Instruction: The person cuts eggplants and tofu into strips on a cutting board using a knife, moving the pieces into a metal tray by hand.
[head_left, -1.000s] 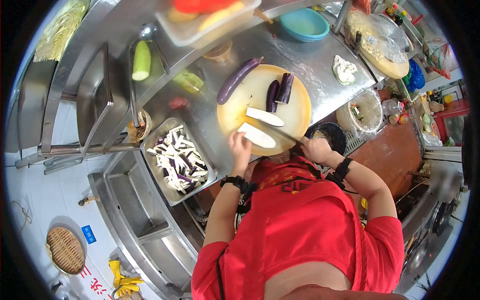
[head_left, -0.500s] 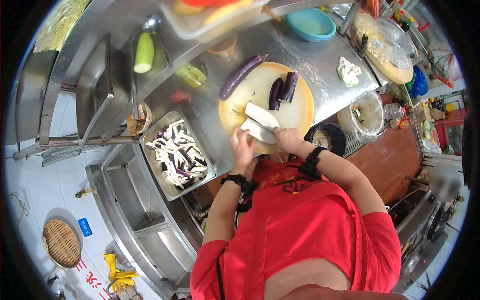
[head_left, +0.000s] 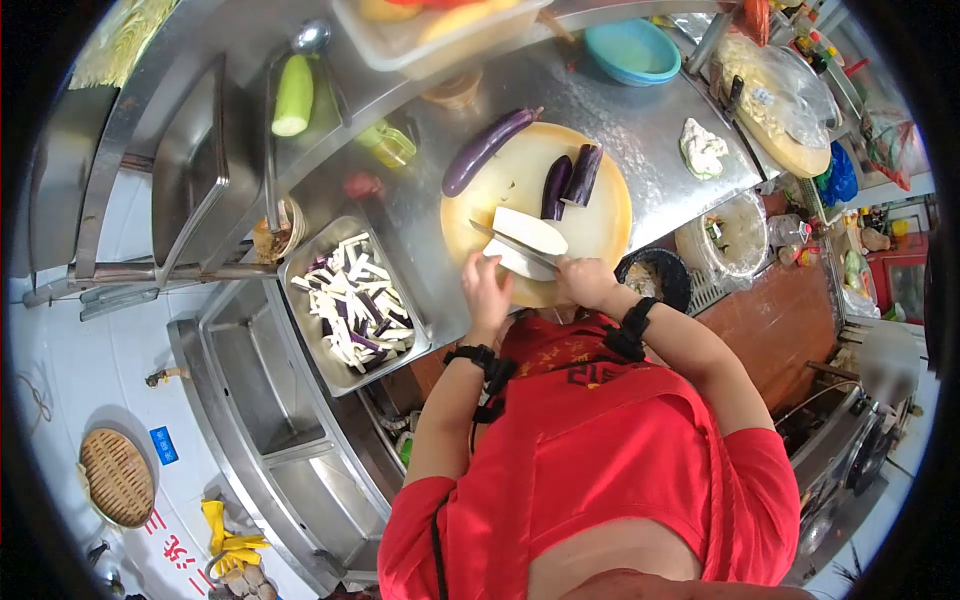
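Observation:
A round cutting board (head_left: 600, 235) carries two pale eggplant halves lying cut face up. My right hand (head_left: 588, 282) is wrapped round the handle of a knife (head_left: 512, 242), its blade between the two halves. The fingers of my left hand (head_left: 487, 285) press on the left end of the nearer eggplant half (head_left: 520, 262), while the farther half (head_left: 530, 231) lies just beyond the blade. Two short purple eggplant pieces (head_left: 581, 176) rest farther back on the board. Overlapping the board's far left edge is a whole eggplant (head_left: 490, 150).
Left of the board stands a steel tray (head_left: 418, 318) of eggplant strips. Behind are a bottle (head_left: 388, 145), a blue bowl (head_left: 633, 50) and a plastic bin of vegetables (head_left: 400, 55). A white cloth (head_left: 703, 149) lies to the right, above a lined bucket (head_left: 740, 270). Sinks (head_left: 265, 370) are at lower left.
The view has shifted slightly. The knife blade shows more between the two eggplant halves, and the nearer half looks narrower beside it. Both hands stay nearly in place.

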